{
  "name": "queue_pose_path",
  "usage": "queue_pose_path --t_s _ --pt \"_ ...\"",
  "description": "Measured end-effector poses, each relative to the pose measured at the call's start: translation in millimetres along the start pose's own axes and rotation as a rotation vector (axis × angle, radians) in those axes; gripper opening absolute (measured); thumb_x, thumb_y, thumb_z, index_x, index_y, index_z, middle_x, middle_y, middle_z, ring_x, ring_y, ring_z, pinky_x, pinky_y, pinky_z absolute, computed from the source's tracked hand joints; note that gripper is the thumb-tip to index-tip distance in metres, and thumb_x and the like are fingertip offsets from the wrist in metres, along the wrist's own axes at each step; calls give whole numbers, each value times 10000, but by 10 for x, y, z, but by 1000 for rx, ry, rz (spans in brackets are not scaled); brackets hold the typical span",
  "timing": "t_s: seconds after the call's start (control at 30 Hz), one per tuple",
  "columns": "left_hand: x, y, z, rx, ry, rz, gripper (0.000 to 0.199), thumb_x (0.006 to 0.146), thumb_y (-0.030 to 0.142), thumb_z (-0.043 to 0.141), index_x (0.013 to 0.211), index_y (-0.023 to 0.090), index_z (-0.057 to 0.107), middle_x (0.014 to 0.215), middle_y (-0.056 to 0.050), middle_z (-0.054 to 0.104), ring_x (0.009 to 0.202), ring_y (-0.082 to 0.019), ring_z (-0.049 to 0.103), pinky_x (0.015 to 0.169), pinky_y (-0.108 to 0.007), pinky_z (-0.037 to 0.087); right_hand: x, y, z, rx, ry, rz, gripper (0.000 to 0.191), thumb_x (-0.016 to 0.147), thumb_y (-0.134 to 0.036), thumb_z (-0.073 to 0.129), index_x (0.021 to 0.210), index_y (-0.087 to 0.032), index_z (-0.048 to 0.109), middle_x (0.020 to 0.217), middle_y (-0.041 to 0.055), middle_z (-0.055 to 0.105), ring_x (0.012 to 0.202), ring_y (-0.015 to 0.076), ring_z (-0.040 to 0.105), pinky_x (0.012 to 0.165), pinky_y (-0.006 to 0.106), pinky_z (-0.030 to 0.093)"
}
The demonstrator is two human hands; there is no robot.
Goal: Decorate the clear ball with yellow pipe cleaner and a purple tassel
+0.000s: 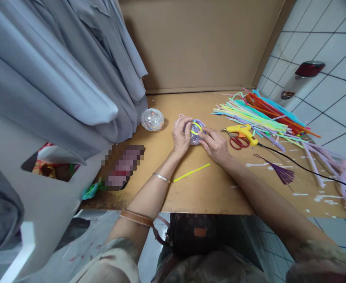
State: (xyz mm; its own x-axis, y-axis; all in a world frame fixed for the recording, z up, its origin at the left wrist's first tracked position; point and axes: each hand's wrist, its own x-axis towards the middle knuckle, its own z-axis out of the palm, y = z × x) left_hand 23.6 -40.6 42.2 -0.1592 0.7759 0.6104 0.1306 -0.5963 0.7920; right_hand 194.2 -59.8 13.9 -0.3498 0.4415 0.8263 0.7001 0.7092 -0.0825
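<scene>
A round purple piece [194, 138] with a clear, shiny look is between my hands over the table. My left hand [181, 133] is closed on its left edge. Curved across its top lies a bright yellow pipe cleaner [193, 131]. My right hand [216, 144] pinches this pipe cleaner at its right side, against the purple piece. The fingers partly cover both things. A second, straight yellow pipe cleaner [192, 173] rests on the table near my left wrist. Farther left stands a clear, patterned round ball or bowl [152, 119].
On the right lie a yellow glue gun [242, 133] with a black cord, red-handled scissors [239, 142], a purple tassel [281, 173] and a heap of coloured pipe cleaners [258, 112]. Grey cloth [102, 70] hangs at left, above a blurred-out flat object [122, 168]. A brown panel [202, 47] closes the back.
</scene>
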Motion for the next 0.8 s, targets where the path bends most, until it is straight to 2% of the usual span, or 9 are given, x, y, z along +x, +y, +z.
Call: queue_pose_path --t_s 0.1,0.2,0.33,0.4,0.5,0.6,0.8 --pt "-5 13 -37 50 -135 40 223 954 421 600 992 267 756 1151 -87 742 1215 -281 617 1204 -453 378 -22 38 21 14 -19 52 242 998 -254 605 1187 -209 750 1247 148 756 1147 271 731 954 415 624" --pt "26 -18 -82 102 -227 55 296 918 481 639 1082 269 761 1243 -96 727 1272 -292 603 1224 -464 361 -31 90 42 77 -31 107 284 1002 -253 580 1241 -232 733 1289 133 739 1194 263 714 1011 429 610" --pt "84 -109 -138 254 -466 191 509 811 573 734 1216 263 744 1483 -138 582 1435 -355 482 1273 -537 271 -19 148 55 170 -53 175 362 1020 -262 508 1325 -232 700 1380 132 696 1289 254 667 1113 445 559" --pt "104 -166 -150 341 -528 244 658 736 644 782 1279 279 716 1544 -143 516 1495 -398 402 1284 -591 215 -5 161 45 210 -87 197 381 1025 -284 493 1343 -215 693 1412 144 676 1323 261 644 1147 453 532" --pt "121 -244 -151 456 -566 302 860 647 706 832 1375 287 650 1595 -156 445 1518 -437 350 1276 -641 191 27 161 18 244 -167 241 406 1025 -286 490 1389 -233 663 1473 120 641 1383 250 599 1193 450 489" --pt "127 -297 -150 543 -565 341 978 591 731 859 1427 298 593 1616 -156 408 1520 -456 339 1270 -666 185 57 154 3 261 -203 232 433 1021 -272 486 1425 -226 635 1512 110 613 1415 244 572 1215 452 465" --pt "126 -314 -155 581 -551 353 936 637 668 868 1442 299 565 1605 -167 411 1520 -452 350 1269 -665 206 58 148 11 276 -226 223 464 1025 -301 504 1474 -230 593 1547 116 575 1461 254 525 1240 482 434"
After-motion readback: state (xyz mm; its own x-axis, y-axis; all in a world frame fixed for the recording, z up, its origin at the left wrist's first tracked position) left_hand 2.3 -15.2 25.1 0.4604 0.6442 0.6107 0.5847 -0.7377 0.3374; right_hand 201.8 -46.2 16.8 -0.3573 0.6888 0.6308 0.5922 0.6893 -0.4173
